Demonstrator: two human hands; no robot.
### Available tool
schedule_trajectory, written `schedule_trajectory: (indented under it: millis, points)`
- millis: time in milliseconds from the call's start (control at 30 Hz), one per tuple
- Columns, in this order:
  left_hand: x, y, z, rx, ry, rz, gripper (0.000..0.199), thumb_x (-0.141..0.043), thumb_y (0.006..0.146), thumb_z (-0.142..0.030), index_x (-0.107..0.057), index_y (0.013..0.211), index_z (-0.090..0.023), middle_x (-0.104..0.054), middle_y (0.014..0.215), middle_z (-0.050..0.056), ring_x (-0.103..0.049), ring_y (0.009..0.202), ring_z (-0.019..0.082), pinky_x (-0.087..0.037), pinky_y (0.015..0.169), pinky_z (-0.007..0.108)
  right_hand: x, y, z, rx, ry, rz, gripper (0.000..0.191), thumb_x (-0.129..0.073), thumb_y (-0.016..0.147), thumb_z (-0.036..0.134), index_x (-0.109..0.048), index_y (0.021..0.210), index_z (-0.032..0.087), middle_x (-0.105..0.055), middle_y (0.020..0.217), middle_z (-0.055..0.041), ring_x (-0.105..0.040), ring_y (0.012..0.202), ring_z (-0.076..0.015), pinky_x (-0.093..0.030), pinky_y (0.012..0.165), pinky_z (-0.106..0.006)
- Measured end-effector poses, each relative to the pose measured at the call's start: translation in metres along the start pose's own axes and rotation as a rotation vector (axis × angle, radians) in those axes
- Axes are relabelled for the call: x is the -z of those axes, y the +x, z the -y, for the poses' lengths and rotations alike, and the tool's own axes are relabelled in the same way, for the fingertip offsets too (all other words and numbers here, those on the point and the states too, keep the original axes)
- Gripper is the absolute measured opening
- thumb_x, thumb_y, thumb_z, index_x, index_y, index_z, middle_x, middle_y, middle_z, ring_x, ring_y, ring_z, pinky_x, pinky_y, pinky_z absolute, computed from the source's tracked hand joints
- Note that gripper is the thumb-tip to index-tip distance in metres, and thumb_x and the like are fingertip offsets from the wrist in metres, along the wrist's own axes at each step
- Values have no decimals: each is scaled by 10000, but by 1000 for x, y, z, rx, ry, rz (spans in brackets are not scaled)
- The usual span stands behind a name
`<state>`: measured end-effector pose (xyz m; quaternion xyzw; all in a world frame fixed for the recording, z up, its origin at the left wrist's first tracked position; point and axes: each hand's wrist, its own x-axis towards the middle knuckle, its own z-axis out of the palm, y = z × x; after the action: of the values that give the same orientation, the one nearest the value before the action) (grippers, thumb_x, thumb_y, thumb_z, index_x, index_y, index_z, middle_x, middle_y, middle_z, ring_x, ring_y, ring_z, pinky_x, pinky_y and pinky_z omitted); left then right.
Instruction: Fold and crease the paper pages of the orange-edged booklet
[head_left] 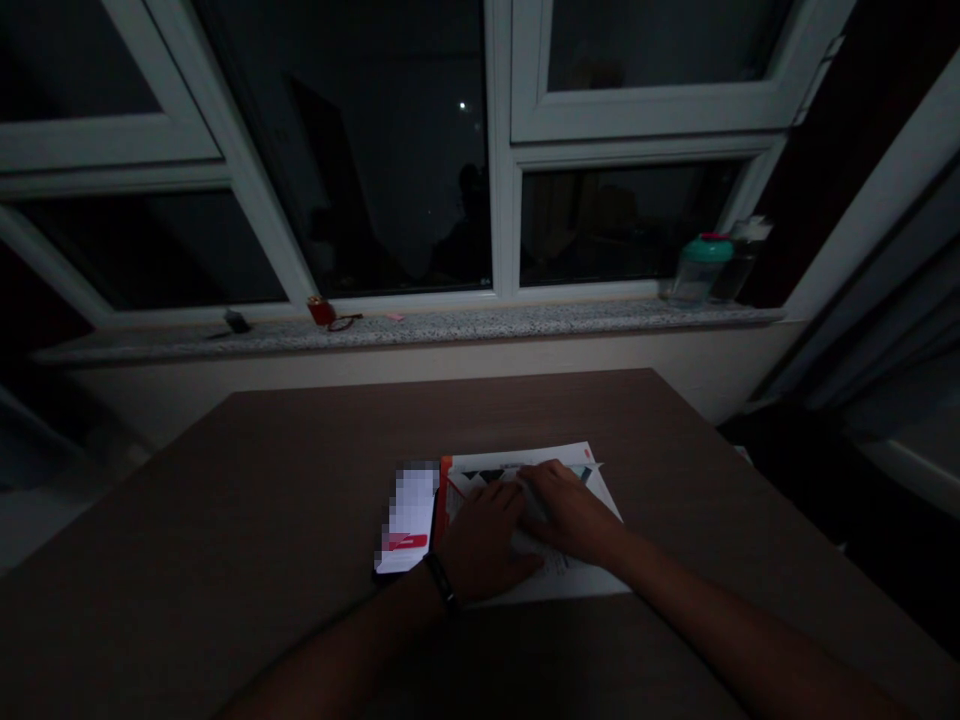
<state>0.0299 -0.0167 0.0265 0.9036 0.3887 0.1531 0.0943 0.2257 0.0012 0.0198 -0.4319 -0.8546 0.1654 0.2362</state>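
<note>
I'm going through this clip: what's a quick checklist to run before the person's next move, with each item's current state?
1. Left hand and right hand both on the printed sheet: ok.
2. Sheet well inside the table edges: ok.
3. Phone free of the left hand: cannot tell, they sit very close.
4. Sheet lying flat: cannot tell, the hands cover its middle.
5. Light good enough to read the print: not ok, the room is dim.
</note>
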Motion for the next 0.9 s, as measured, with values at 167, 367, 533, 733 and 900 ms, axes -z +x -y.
schedule_trajectory:
  millis: [167,367,533,733,900]
  points:
    - [-1,0,1,-21,5,-13,605,-727,774,-467,-470,1253,-201,-520,1330,107,-458,1240,315,-358,1051,500,1,2,4,30,37,38,673,-694,802,291,-413,1403,179,-534,1236,-143,-461,1195,-278,-392,1013,-418]
    - [-1,0,2,-50,-19,-39,644,-709,800,-467,-434,1314,-193,-500,1365,115,-448,1263,302,-358,1069,471,-2,5,6,66,19,77,777,-718,769,315,-367,1449,178,-523,1302,-157,-440,1227,-297,-327,1058,-463]
    - [2,1,-1,-55,-22,-39,610,-705,807,-433,-444,1298,-182,-505,1364,113,-447,1266,288,-359,1079,451,-6,5,5,84,18,73,781,-698,767,281,-353,1459,168,-509,1347,-153,-420,1245,-293,-300,1074,-466]
    - [4,1,-4,-31,3,-6,582,-685,819,-443,-453,1280,-175,-514,1342,125,-458,1249,308,-371,1056,480,-6,4,2,41,29,70,790,-696,762,262,-349,1464,161,-515,1306,-156,-428,1230,-291,-327,1060,-448]
    - [6,1,-6,-6,34,17,478,-688,800,-452,-508,1152,-183,-569,1224,114,-514,1140,311,-389,1006,481,-5,1,-1,-50,-10,16,689,-708,785,311,-441,1402,161,-526,1243,-153,-476,1149,-286,-379,1005,-417]
